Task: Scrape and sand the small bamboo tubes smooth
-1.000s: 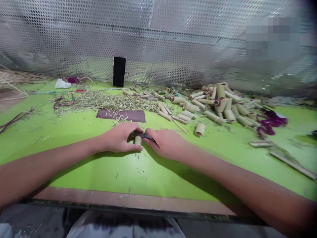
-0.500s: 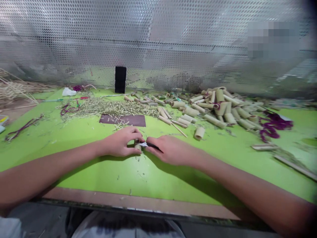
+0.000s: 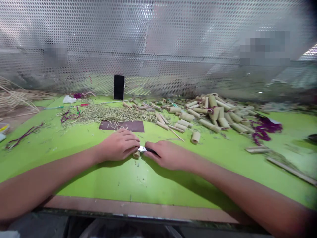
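Observation:
My left hand [image 3: 120,144] is closed over a short bamboo tube [image 3: 136,154] near the middle of the green table; most of the tube is hidden under the fingers. In my right hand [image 3: 165,153] is a utility knife [image 3: 151,151] with a dark handle, its pale blade pointing left. The blade lies by the left fingertips, over the top of the tube; whether it touches the bamboo I cannot tell. A few small shavings lie on the table just below the tube.
Beyond my hands lie a brown sheet [image 3: 135,126] and a heap of bamboo shavings [image 3: 116,113]. A phone [image 3: 119,87] stands against the perforated metal screen [image 3: 158,49]. Cut bamboo tubes [image 3: 220,112] and purple string [image 3: 266,128] are piled right; thin sticks [image 3: 17,94] lie far left.
My left fingers have closed down over the bamboo tube, where before the thumb and fingers were apart around it. The knife stays in my right hand. The view has tilted slightly upward.

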Motion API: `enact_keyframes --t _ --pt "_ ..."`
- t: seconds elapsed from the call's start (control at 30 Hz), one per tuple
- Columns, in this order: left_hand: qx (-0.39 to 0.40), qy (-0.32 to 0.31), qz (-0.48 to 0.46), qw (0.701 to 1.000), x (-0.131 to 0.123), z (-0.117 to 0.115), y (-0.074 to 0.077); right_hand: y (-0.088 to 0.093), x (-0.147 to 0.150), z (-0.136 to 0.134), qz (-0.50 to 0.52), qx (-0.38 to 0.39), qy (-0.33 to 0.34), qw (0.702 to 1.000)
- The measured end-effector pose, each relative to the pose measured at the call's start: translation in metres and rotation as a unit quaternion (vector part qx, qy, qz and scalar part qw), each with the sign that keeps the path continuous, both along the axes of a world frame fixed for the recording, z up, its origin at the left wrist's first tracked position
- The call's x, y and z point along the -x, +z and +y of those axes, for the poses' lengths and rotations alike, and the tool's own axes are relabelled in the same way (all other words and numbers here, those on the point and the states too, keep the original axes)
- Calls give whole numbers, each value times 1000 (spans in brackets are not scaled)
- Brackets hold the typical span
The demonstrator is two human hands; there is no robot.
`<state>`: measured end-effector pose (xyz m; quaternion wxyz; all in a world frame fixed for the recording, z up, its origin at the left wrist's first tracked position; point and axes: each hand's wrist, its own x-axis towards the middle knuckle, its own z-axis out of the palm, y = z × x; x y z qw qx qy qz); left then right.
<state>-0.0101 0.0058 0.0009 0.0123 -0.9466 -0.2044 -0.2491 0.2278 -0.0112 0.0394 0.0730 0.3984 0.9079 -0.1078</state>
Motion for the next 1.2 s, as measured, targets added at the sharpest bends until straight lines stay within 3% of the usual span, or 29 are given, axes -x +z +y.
enact_keyframes --t 0.27,0.4,0.53,0.67,0.9,1.2 --pt "10 27 16 999 -7 -1 -8 0 0 -1 -8 0 -6 1000" --pt "30 40 -20 999 -8 -3 -4 1 0 -2 -7 -5 -21 1000" --pt "57 114 -100 987 5 5 6 2 1 -3 -3 7 -28 1000" --pt "76 170 -65 980 18 17 6 2 2 -3 -2 16 -43 999" --pt "274 58 -6 960 3 3 2 2 7 -6 -34 -23 -38 998" --pt "281 81 -60 954 -3 1 -6 0 24 -2 -63 -76 -88 991"
